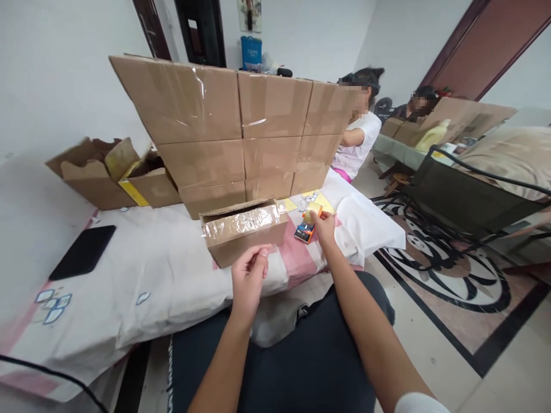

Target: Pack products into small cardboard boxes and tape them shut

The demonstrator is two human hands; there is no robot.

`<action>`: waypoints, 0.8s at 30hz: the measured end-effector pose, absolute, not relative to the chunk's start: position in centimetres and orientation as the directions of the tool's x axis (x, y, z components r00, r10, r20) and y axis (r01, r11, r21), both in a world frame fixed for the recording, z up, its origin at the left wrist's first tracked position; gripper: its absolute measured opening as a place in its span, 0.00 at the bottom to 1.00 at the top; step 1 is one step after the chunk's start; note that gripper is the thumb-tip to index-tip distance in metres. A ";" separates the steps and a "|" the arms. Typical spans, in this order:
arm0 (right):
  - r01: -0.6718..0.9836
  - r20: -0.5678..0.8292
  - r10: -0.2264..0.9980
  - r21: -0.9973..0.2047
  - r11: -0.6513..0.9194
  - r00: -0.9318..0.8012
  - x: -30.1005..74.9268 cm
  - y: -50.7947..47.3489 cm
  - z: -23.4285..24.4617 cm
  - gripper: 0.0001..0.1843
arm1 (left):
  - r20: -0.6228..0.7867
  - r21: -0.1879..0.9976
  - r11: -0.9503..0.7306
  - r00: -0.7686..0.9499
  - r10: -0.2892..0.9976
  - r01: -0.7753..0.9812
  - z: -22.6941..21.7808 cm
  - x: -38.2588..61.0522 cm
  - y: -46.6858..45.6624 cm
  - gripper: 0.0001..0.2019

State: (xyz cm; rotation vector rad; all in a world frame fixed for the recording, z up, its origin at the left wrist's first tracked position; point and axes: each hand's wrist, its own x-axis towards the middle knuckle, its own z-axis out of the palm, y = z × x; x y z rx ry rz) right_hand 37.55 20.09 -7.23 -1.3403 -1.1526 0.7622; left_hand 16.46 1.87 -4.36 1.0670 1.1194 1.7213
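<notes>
My left hand is raised in front of a small cardboard box, its thumb and fingers pinched together. Whatever may be between those fingertips is too small to make out. To the right, my right hand grips a small orange-edged item with a yellowish face, whose exact kind is unclear. Just below it is a dark blue and black piece with orange edging, close to the cloth. Shiny clear tape covers the upper side of the small box, and a dark gap shows along its back edge.
A wall of taped cardboard boxes rises behind the small box. Open cartons and a black tablet-like slab lie left on the cloth-covered table. Another person sits beyond the boxes; a folding chair stands right.
</notes>
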 end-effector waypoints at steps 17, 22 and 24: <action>0.279 0.528 0.827 -0.778 0.563 -0.194 26.6 3.9 -1.5 0.08 | 0.265 0.943 -0.319 -0.356 0.896 -0.100 -4.0 14.3 0.6 0.15; 0.380 0.683 0.700 -0.603 0.701 -0.207 27.0 3.6 1.0 0.10 | 0.275 0.959 -0.275 -0.462 0.844 0.067 -4.6 13.2 0.3 0.17; 0.424 0.683 0.678 -0.547 0.722 -0.272 28.0 3.9 2.9 0.10 | 0.339 0.939 -0.247 -0.528 0.779 0.238 -4.5 12.0 0.2 0.17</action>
